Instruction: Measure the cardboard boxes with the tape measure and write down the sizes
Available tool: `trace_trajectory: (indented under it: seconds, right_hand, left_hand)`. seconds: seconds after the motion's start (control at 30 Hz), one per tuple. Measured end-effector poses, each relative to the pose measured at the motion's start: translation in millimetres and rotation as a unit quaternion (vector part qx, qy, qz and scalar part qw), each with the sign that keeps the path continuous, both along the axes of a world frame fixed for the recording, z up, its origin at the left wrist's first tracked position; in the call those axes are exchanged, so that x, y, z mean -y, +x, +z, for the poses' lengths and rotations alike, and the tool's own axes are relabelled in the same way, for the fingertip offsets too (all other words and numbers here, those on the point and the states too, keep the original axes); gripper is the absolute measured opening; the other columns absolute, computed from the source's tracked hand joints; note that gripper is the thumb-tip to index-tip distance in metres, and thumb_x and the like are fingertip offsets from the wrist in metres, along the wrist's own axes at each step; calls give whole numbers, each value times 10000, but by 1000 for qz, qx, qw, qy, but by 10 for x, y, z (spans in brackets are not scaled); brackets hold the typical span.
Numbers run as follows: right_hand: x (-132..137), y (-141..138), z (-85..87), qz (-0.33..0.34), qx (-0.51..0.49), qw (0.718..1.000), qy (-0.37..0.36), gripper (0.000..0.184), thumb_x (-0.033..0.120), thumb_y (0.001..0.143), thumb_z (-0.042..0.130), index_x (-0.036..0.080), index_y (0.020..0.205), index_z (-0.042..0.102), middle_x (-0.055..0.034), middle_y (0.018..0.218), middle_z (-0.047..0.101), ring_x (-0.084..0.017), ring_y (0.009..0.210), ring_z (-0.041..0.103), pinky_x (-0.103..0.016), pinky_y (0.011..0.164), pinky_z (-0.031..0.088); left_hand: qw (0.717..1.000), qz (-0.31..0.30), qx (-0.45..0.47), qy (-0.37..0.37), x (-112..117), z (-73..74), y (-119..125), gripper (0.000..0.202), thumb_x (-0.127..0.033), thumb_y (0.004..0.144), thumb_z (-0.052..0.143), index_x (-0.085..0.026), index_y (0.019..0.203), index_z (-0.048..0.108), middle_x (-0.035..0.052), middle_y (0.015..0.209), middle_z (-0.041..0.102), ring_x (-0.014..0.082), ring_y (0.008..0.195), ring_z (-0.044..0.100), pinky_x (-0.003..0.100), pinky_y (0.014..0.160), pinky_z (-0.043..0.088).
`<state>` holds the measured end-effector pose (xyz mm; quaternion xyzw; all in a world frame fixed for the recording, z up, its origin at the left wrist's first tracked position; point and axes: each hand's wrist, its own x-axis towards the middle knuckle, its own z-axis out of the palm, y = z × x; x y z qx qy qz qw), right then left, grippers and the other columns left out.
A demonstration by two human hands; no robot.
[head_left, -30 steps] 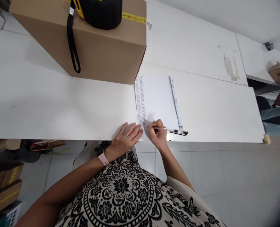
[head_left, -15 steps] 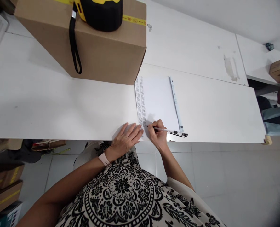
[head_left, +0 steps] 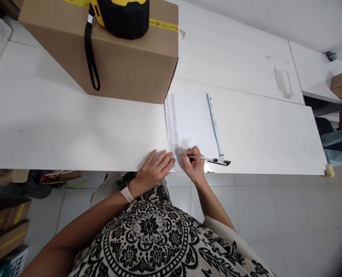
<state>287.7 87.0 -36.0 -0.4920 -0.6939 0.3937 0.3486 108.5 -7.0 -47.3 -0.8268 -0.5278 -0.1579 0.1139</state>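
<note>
My right hand is closed around a pen with a clear barrel and black cap end, its tip down at the paper. Beneath it lies a white sheet of paper with two columns of small handwritten lines along its left side. A pale blue printed strip shows along the sheet's right edge. My left hand rests flat, fingers stretched out, with the fingertips on the lower left corner of the sheet. Part of the lower writing is covered by these fingers.
A cardboard box stands behind the paper on the left, with a black and yellow tape measure on top, its strap hanging down. The white table ends just before my body. Another person's sleeve shows at far right.
The pen and my right hand have shifted very slightly to the right. My left hand stays in place on the paper.
</note>
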Motion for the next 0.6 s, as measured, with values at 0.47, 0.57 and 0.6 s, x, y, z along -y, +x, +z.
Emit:
trace_trajectory:
  seconds: [0.47,0.57,0.6]
  right_hand:
    - [-5,-4,-11,-8,-12,1000,-3,269,234,906,602,253,753,382,92,575,414,-93,495,360,-247,505,296]
    - [-6,-5,-2,-9,-11,1000,-2,265,230,897,605,254,752,384,93,571,418,-93,491,360,-246,503,296]
    - [-6,-4,-2,-10,-11,1000,-3,265,228,896,604,254,753,383,93,570,419,-92,490,359,-246,502,295]
  left_hand:
    - [1000,0,10,-2,-7,8,2,361,-311,1054,542,-170,1368,648,73,1450,665,268,1335,623,484,1174,475]
    - [1000,0,18,-3,-2,8,2,359,-306,1054,541,-174,1371,646,73,1448,668,267,1334,625,484,1181,469]
    - [1000,0,17,-3,-1,5,2,361,-306,1054,541,-173,1372,645,72,1449,667,266,1333,625,484,1182,468]
